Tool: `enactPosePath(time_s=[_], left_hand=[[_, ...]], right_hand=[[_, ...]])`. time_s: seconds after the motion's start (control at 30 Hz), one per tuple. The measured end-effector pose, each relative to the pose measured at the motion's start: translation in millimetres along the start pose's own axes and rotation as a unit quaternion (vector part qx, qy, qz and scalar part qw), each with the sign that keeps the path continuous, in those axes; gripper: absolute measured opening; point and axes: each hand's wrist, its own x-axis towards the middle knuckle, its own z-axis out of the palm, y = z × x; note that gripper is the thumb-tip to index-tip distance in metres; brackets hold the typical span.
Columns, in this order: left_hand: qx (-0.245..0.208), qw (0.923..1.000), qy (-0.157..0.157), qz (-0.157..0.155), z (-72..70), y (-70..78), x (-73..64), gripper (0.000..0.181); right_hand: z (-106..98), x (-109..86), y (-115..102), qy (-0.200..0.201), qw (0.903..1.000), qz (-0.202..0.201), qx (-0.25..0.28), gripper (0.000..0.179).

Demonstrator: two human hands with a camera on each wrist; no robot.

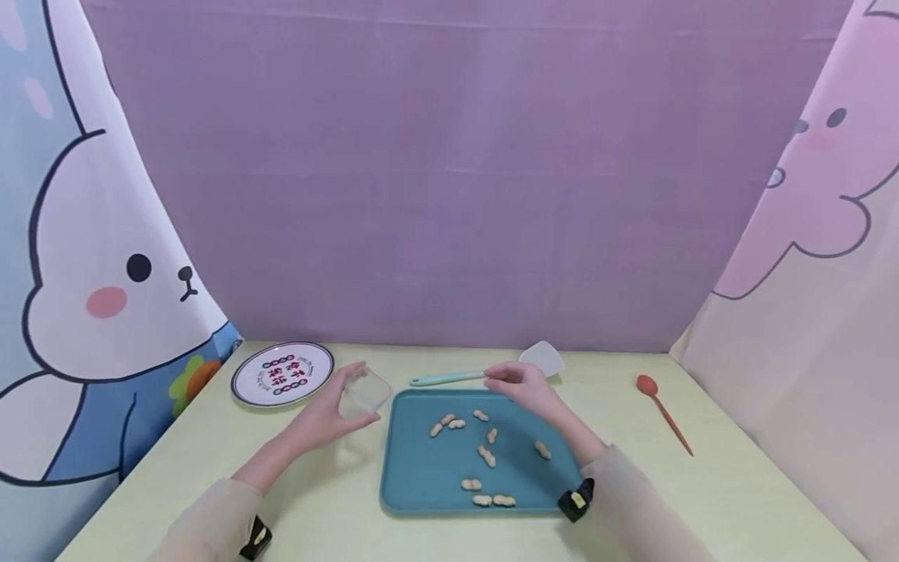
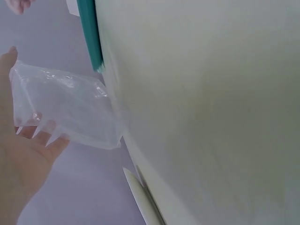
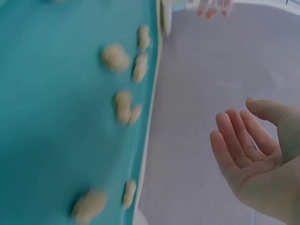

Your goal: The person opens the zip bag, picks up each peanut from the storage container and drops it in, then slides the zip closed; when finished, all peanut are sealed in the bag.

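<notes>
My left hand (image 1: pixel 328 412) holds a clear plastic container (image 1: pixel 366 392) between thumb and fingers, off the table and left of the tray. Seen from the left wrist, the see-through container (image 2: pixel 65 105) has the fingers spread along its side. My right hand (image 1: pixel 528 387) hovers over the back right of the teal tray (image 1: pixel 414 468). The right wrist view shows that hand (image 3: pixel 262 159) with loosely bent fingers and nothing in it. Several unshelled peanuts (image 1: pixel 487 456) lie scattered on the tray; some (image 3: pixel 116 57) also appear in the right wrist view.
Behind the tray lies a spatula with a mint handle (image 1: pixel 446 378) and a whitish blade (image 1: pixel 542 358). A white plate (image 1: pixel 246 382) with red print stands at the back left. An orange-red spoon (image 1: pixel 663 414) lies on the right. Purple cloth (image 1: pixel 449 195) hangs behind the table.
</notes>
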Motion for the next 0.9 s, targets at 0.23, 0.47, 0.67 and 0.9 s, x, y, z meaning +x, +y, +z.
enactPosePath(time_s=[0.23, 0.47, 0.67, 0.9], left_hand=[[0.0, 0.9999, 0.013, -0.009, -2.9, -12.3, 6.1, 0.091], [0.009, 0.9998, 0.009, -0.018, 0.8, -12.1, 5.2, 0.096], [0.015, 0.9998, 0.01, 0.002, 4.0, -7.8, 2.3, 0.097], [0.049, 0.9983, 0.008, 0.031, 2.0, -5.8, 3.2, 0.097]], right_hand=[[-24, -22.7, 31, 0.027, 0.9981, 0.047, -0.031, 0.028], [-35, -40.9, 44, 0.022, 0.9965, 0.067, -0.045, 0.033], [-35, -53.4, 56, -0.009, 0.9944, 0.072, -0.078, 0.036], [-37, -63.3, 61, -0.042, 0.9911, 0.089, -0.09, 0.042]])
